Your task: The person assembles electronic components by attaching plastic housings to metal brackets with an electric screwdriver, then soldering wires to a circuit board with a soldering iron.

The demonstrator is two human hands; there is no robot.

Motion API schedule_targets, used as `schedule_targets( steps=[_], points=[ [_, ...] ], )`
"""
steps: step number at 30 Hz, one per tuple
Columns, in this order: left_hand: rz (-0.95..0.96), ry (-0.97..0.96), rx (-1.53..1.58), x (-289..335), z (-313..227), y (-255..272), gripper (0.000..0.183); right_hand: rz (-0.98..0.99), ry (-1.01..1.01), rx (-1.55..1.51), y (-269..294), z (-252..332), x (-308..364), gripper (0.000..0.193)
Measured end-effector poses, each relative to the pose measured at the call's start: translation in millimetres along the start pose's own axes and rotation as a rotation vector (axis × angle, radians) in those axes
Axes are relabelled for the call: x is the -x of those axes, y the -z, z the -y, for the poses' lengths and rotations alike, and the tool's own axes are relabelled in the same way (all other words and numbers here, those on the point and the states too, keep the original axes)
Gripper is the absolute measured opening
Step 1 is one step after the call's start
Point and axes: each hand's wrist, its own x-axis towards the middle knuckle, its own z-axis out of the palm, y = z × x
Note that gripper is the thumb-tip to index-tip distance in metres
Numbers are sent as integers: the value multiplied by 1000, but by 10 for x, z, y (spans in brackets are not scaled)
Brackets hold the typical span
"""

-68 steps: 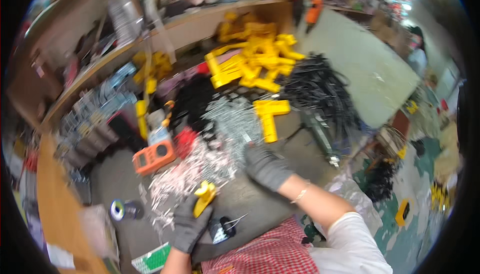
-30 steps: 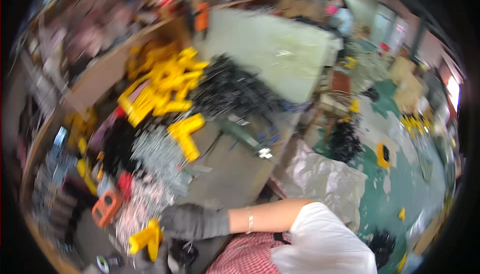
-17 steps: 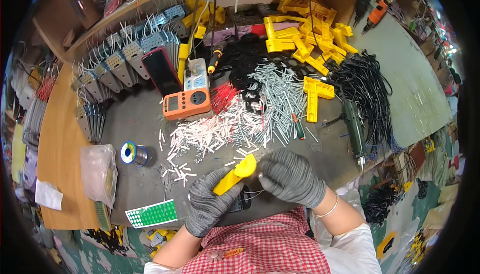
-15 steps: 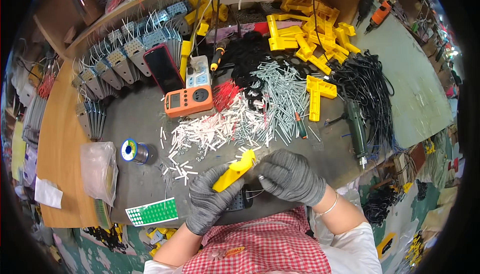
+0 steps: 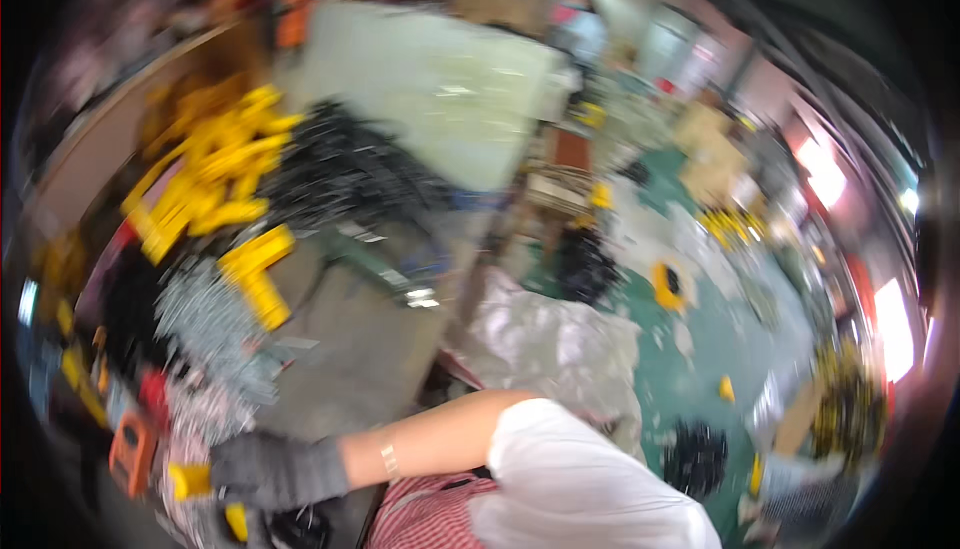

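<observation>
The whole view is smeared by motion. My right hand, in a grey knitted glove, reaches in at the lower left over the near part of the workbench. Its fingers are too blurred to read. Against its fingertips shows the end of a yellow plastic part; more yellow appears just below the hand. Only a dark grey sliver of my left hand shows at the bottom edge, closed around the lower bit of yellow. The right hand covers the middle of the part.
Beyond lie a pile of grey screws, yellow plastic parts and black cables. A green power screwdriver rests on the workbench. An orange meter sits far left. Right of the bench are a white sack and cluttered green floor.
The view has swung to the right, so the bench and both hands now sit at the left. The floor and room on the right have come into sight. The yellow part stays at the hands.
</observation>
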Motion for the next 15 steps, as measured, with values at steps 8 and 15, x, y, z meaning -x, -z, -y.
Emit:
schedule_targets(
  steps=[8, 15],
  points=[
    [-116, -332, -239, -87, 43, -89, 40, 62, -383, 335, 202, 85, 2, 34],
    [-57, -407, -303, -183, 211, 91, 31, 281, -418, 387, 167, 150, -134, 45]
  ],
)
